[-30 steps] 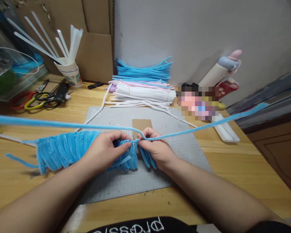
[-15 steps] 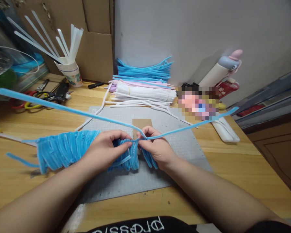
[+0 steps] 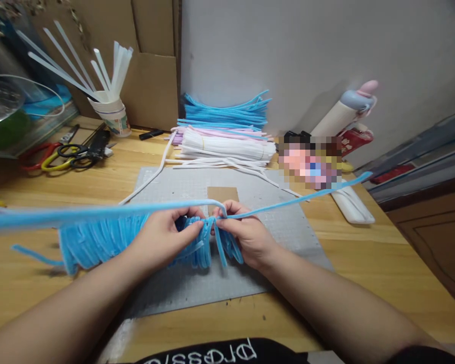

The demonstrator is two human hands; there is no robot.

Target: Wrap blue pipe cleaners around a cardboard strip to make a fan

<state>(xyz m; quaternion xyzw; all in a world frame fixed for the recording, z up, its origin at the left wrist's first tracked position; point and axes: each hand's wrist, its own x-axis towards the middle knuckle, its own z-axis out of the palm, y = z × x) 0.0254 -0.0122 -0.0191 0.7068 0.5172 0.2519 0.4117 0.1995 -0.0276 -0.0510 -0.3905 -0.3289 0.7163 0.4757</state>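
Note:
A thick roll of blue pipe cleaner loops [image 3: 102, 240] lies across the front of the cutting mat and the table. My left hand [image 3: 170, 230] is closed around the roll near its right end, thumb and fingers pinching the top. Just right of it, my right hand [image 3: 246, 230] pinches blue pipe cleaners, with some loops hanging below its fingers. One long blue pipe cleaner [image 3: 299, 202] runs from the pinch to the upper right. Another long, blurred blue strand [image 3: 98, 212] stretches left above the roll. Fingertips partly hide where the strands cross.
A grey cutting mat [image 3: 288, 242] carries a small cardboard piece [image 3: 222, 193]. Behind it lie bundles of white [image 3: 227, 144] and blue pipe cleaners [image 3: 223, 111]. Scissors [image 3: 60, 156] and a cup of white sticks [image 3: 111, 114] stand left; a bottle [image 3: 337, 111] leans right.
The long left strand has swung down and toward me. A short blue end now hangs between my hands. Both hands have stayed nearly in place.

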